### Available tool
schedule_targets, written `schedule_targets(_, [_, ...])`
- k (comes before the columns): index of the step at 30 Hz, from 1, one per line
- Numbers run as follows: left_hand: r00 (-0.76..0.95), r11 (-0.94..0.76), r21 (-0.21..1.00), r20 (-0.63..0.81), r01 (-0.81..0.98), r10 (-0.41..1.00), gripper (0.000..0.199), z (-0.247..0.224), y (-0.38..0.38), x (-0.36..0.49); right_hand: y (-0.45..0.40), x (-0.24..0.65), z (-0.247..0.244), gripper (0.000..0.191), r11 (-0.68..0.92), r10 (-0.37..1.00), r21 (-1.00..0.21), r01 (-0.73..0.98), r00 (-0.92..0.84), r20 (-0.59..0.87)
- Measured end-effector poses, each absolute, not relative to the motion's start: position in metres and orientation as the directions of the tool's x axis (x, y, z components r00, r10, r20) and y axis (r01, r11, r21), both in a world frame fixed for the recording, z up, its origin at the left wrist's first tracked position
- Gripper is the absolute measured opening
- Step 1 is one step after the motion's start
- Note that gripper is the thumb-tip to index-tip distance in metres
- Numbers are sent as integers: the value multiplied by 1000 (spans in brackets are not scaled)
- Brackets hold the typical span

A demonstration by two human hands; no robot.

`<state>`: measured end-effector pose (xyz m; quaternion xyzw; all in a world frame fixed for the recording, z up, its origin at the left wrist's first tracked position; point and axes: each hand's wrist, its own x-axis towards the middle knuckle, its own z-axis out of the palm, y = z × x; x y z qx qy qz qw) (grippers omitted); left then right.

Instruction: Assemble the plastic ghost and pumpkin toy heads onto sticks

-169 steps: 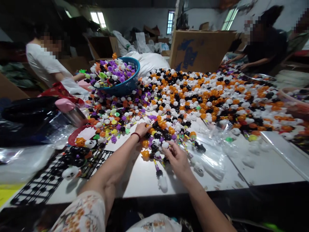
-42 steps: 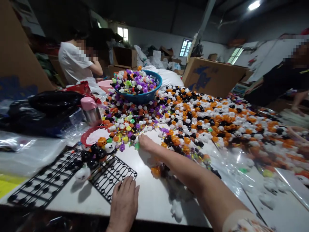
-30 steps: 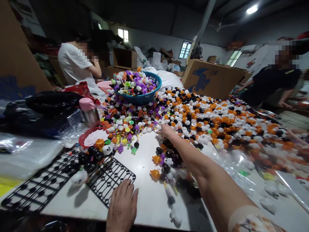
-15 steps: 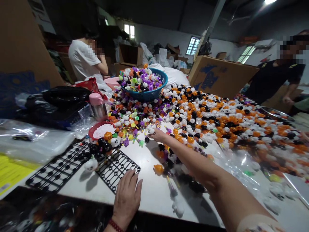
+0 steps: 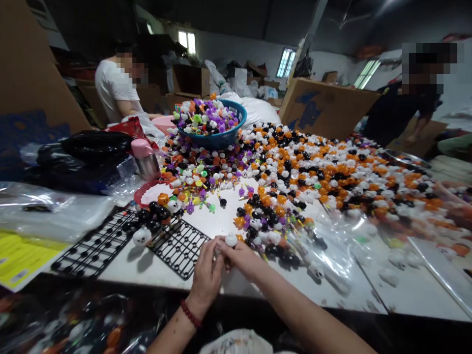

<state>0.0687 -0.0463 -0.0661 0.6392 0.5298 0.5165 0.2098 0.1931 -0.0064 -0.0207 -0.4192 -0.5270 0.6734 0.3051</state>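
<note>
My two hands meet over the table's front edge. My right hand [image 5: 241, 256] is closed on a small white plastic figure [image 5: 231, 239], whose rounded top sticks up above the fingers. My left hand [image 5: 207, 269], with a red bead bracelet at the wrist, is pressed against the right, its fingers curled; what they grip is hidden. Just left of them lies a black plastic grid rack [image 5: 184, 253]. On the rack stand a white figure [image 5: 142, 237] with a face and several black and orange ones. A pile of small figures on sticks [image 5: 265, 221] lies to the right.
A blue basket [image 5: 236, 129] heaped with small figures stands behind, above a wide mound of orange, white and black figures [image 5: 332, 172]. At left are a pink-lidded flask [image 5: 145, 157], a red dish [image 5: 142, 194] and plastic bags [image 5: 51, 211]. Two people are beyond the table.
My right hand has drawn back from the loose figures near the middle, bringing a small white figure to my left hand. My left hand has lifted off the table and curled its fingers.
</note>
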Motion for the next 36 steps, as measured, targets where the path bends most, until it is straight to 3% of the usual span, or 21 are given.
schedule_targets(2, [-123,-178,962,206,208,971,34,-59,-51,70,-11,212,-13,54,-120,910,-984,130,-382,-161])
schedule_targets(4, [-101,42,993,-53,-114,993,34,-50,-55,71,-17,232,-4,51,13,948,-971,238,-312,-63])
schedule_targets(6, [3,205,899,-221,-388,975,31,-41,-56,71,-24,248,4,52,113,956,-935,336,-293,10])
schedule_targets(9, [144,309,753,-278,-581,950,32,-32,-57,71,-36,262,10,44,238,931,-876,421,-357,81])
schedule_targets(12, [200,338,737,-273,-586,941,35,-28,-58,73,-44,268,12,27,340,887,-833,437,-443,130])
schedule_targets(17, [203,337,782,-269,-525,941,33,-28,-60,80,-48,275,11,24,453,852,-733,508,-489,188])
schedule_targets(21, [215,328,834,-256,-443,942,21,-32,-60,83,-49,280,11,20,490,833,-669,560,-528,168])
schedule_targets(26, [210,305,906,-250,-295,945,20,-37,-60,85,-49,284,13,19,519,809,-658,545,-562,172])
schedule_targets(36, [251,372,884,-306,-282,918,23,-33,-61,85,-56,285,25,17,525,804,-584,619,-587,100])
